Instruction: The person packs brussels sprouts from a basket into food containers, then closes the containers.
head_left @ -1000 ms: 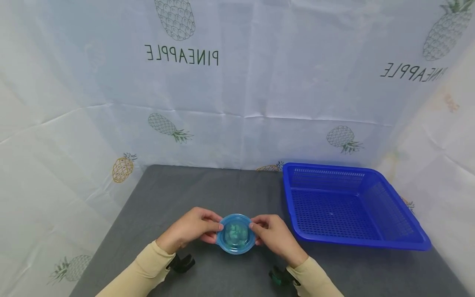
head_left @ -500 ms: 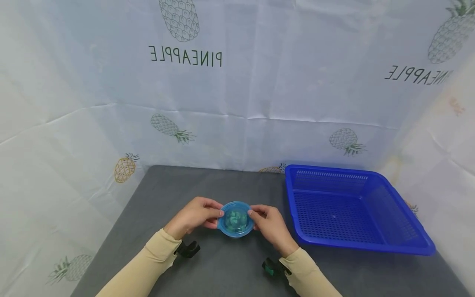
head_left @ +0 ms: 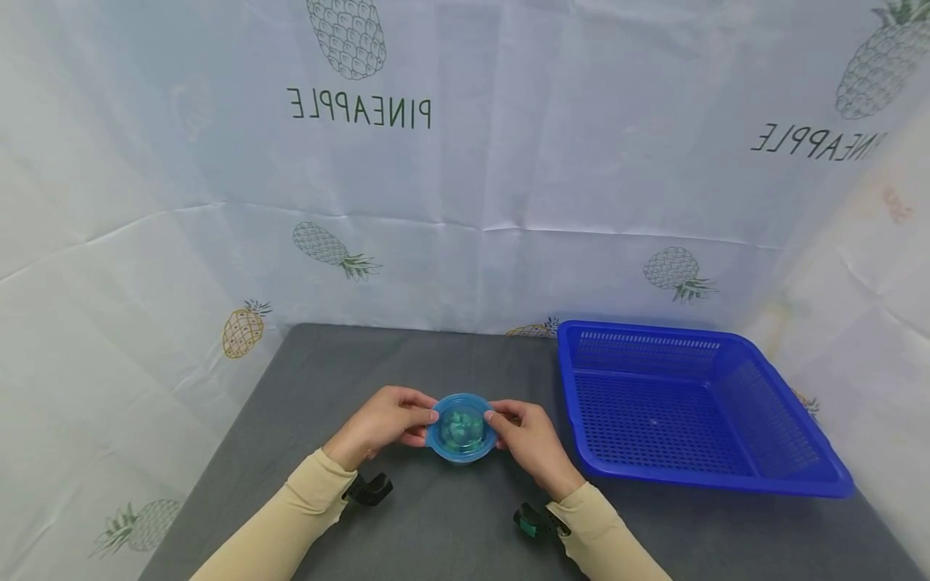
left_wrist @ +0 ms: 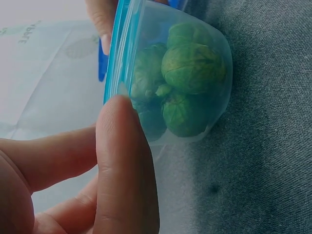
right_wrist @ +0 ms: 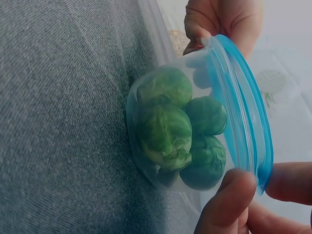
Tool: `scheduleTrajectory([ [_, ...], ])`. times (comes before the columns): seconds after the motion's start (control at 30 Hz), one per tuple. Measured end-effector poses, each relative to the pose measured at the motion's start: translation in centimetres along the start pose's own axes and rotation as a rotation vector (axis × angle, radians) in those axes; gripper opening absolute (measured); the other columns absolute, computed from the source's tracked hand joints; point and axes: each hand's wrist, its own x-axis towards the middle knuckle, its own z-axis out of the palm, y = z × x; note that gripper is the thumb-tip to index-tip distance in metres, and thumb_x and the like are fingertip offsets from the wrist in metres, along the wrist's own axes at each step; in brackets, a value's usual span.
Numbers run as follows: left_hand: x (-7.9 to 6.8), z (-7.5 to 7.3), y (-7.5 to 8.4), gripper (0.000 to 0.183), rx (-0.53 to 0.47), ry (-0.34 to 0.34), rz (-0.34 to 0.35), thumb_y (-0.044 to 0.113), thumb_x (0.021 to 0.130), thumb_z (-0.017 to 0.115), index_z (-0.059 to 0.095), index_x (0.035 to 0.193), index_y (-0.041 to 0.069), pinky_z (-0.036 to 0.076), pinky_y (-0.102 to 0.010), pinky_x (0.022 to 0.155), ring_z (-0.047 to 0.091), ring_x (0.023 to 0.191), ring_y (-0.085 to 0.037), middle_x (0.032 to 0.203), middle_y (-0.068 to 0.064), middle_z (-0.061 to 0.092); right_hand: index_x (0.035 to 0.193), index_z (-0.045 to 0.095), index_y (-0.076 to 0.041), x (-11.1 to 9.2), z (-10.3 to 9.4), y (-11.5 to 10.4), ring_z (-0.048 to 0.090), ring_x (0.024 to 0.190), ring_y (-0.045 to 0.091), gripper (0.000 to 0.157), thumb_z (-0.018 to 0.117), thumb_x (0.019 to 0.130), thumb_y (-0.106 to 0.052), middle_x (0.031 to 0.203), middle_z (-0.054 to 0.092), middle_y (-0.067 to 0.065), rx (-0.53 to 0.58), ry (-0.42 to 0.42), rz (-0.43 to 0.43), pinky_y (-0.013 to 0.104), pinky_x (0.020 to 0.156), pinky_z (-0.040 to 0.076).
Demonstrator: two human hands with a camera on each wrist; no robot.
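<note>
A small round clear container (right_wrist: 195, 73) with a light blue lid (right_wrist: 263, 141) stands on the grey cloth, in the middle of the head view. Through its wall several Brussels sprouts (right_wrist: 165, 134) show green. At the left side of the lid's rim my left hand (head_left: 387, 424) pinches the edge, its thumb on top. My right hand (head_left: 533, 442) grips the opposite side the same way, thumb over the rim and fingers below. The lid lies over the container's mouth all round in both wrist views.
A blue perforated plastic basket (head_left: 715, 482) sits at the right of the grey-covered table (head_left: 349, 355), with nothing in it. White curtains (head_left: 472, 186) printed with pineapples hang behind and at both sides.
From one second to half a second ago, both hands and the container shifted a little away from me. Since then they have stayed almost still.
</note>
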Motion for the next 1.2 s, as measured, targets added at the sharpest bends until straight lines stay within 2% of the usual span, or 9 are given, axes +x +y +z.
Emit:
scheduleTrajectory([
  [0.4,0.21,0.2,-0.3,0.033,-0.01,0.01,-0.03,0.017,0.104,0.073,0.07,0.129,-0.004,0.07,-0.038,0.076,0.07,0.08,-0.019,0.095,-0.012,0.072,0.138,0.068,0.006,0.01,-0.5,0.2,0.066,0.068,0.013,0.039,0.066,0.109,-0.02,0.095,0.071,0.009,0.117,-0.099,0.033,0.026,0.064,0.064],
  [0.6,0.16,0.39,-0.17,0.033,0.009,-0.005,-0.034,0.017,0.106,0.071,0.068,0.13,-0.006,0.07,-0.038,0.074,0.069,0.077,-0.02,0.092,-0.012,0.07,0.145,0.061,0.008,0.22,-0.85,0.3,0.07,0.068,0.014,0.045,0.065,0.11,-0.02,0.101,0.075,0.013,0.171,-0.163,0.055,0.03,0.066,0.068],
  [0.7,0.18,0.48,-0.07,0.033,0.014,-0.014,-0.035,0.017,0.107,0.069,0.068,0.13,-0.007,0.07,-0.038,0.073,0.068,0.077,-0.02,0.092,-0.011,0.069,0.144,0.061,0.008,0.36,-0.89,0.36,0.071,0.067,0.013,0.044,0.066,0.109,-0.017,0.101,0.076,0.014,0.189,-0.164,0.053,0.03,0.066,0.068],
  [1.03,0.15,0.7,-0.1,0.031,-0.016,-0.042,-0.048,0.013,0.11,0.064,0.063,0.131,-0.009,0.07,-0.039,0.074,0.067,0.073,-0.02,0.088,-0.011,0.063,0.141,0.066,0.004,0.49,-0.4,0.59,0.07,0.061,0.012,0.04,0.067,0.109,-0.019,0.081,0.069,0.004,0.224,-0.13,0.071,0.028,0.062,0.067],
  [1.2,0.13,0.74,-0.05,0.029,-0.029,-0.058,-0.047,0.011,0.11,0.063,0.06,0.131,-0.01,0.07,-0.039,0.074,0.067,0.072,-0.019,0.087,-0.011,0.063,0.14,0.067,0.004,0.49,-0.39,0.61,0.071,0.061,0.013,0.039,0.067,0.109,-0.02,0.08,0.069,0.004,0.226,-0.134,0.067,0.028,0.062,0.067],
])
